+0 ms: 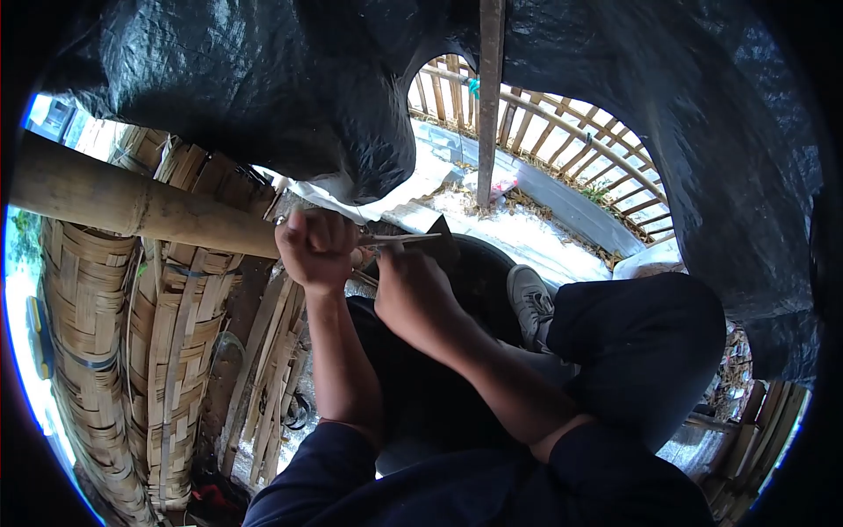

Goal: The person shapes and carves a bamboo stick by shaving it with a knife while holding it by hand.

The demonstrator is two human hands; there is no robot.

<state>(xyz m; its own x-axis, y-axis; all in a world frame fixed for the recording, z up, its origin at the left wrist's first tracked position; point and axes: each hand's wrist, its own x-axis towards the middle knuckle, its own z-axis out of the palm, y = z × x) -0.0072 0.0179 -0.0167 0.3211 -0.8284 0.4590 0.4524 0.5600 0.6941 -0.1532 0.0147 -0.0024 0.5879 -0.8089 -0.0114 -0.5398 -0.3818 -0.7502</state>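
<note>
My left hand [316, 249] is closed in a fist at the near end of a thick bamboo pole [176, 211]. What its fingers hold is hidden. Just right of it, and lower, my right hand [411, 279] is closed with its thumb toward the left hand. A thin, pale, narrow piece [404, 238] sticks out to the right between the hands, along the top of the right hand. Whether it is a strip or a tool, and which hand grips it, I cannot make out. A dark flat corner [446, 241] shows behind its tip.
Black plastic sheeting [263, 79] hangs overhead and down the right side. Woven bamboo panels [88, 299] stand at left, beside loose split bamboo [272, 378]. A thin upright post [490, 105] stands ahead, with a slatted fence [571, 140] beyond. My bent leg [641, 351] and shoe [529, 299] are at right.
</note>
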